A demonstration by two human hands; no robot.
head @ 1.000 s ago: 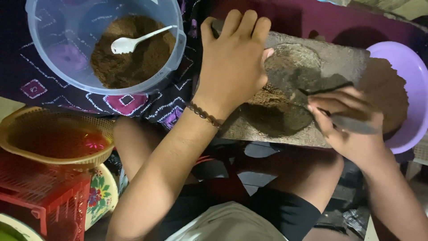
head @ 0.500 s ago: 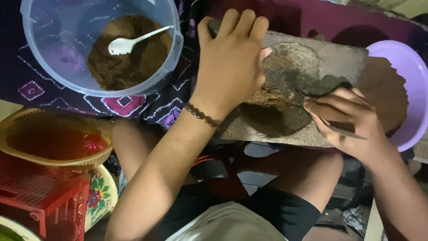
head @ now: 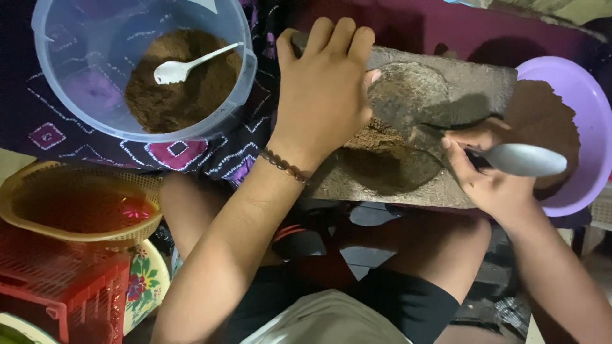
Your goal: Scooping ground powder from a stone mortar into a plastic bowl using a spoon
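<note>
My left hand lies flat with fingers together on the left part of a grey stone slab, beside a mound of brown powder on the slab. A metal spoon is held in my right hand at the slab's right end, its bowl pointing right over a purple bowl. That bowl holds more brown powder. A beaded bracelet circles my left wrist.
A clear plastic tub with brown powder and a white spoon sits at upper left on a patterned dark cloth. A yellow basket, a red plastic crate and a flowered plate stand at lower left. My knees are below the slab.
My right hand has drawn the spoon rightward off the powder mound to the slab's right edge over the purple bowl. My left hand stays on the slab.
</note>
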